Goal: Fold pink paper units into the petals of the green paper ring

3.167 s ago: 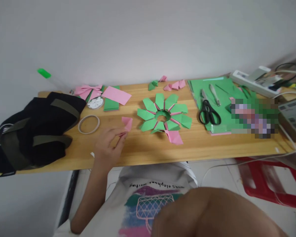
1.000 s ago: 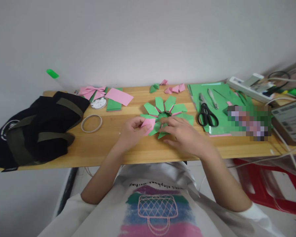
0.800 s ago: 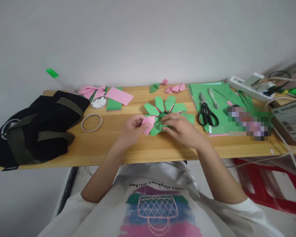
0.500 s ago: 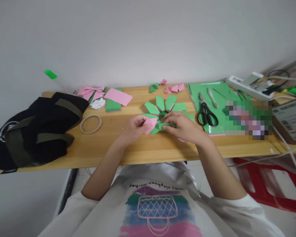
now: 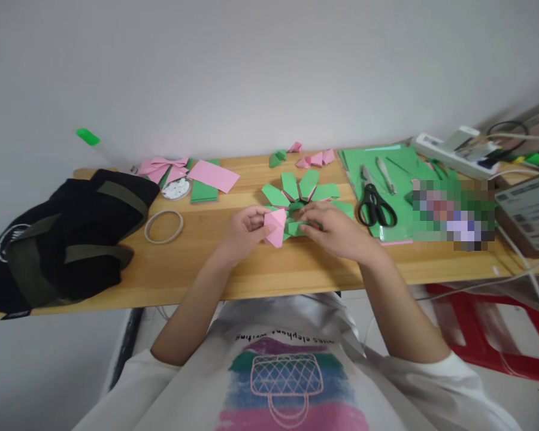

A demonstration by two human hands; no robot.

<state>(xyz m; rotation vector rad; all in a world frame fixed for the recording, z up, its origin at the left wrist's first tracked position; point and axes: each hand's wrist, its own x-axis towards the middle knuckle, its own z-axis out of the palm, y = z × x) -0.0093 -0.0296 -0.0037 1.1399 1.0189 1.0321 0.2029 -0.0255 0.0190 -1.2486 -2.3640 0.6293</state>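
My left hand (image 5: pixel 250 232) pinches a pink folded paper piece (image 5: pixel 275 228) between thumb and fingers, at the left side of a green paper flower (image 5: pixel 308 181). The flower is a ring of folded green petals with pink showing in the gaps. On its near right part, my right hand (image 5: pixel 332 230) grips the ring, thumb and fingers closed on a green fold. My hands and the pink piece cover much of the flower's near side, so I cannot tell whether the pink piece is joined to it.
Small pink folded pieces (image 5: pixel 315 159) lie behind the flower. Black-handled scissors (image 5: pixel 377 206) and a cutter (image 5: pixel 385 175) rest on green paper (image 5: pixel 399 161) at right, near a power strip (image 5: pixel 453 158). Leftward are a tape roll (image 5: pixel 164 227), pink paper (image 5: pixel 214 176) and a black bag (image 5: pixel 72 239).
The pink piece in my left hand has turned, showing a broader face toward me. My right hand keeps its hold on the flower. The whole view has shifted slightly.
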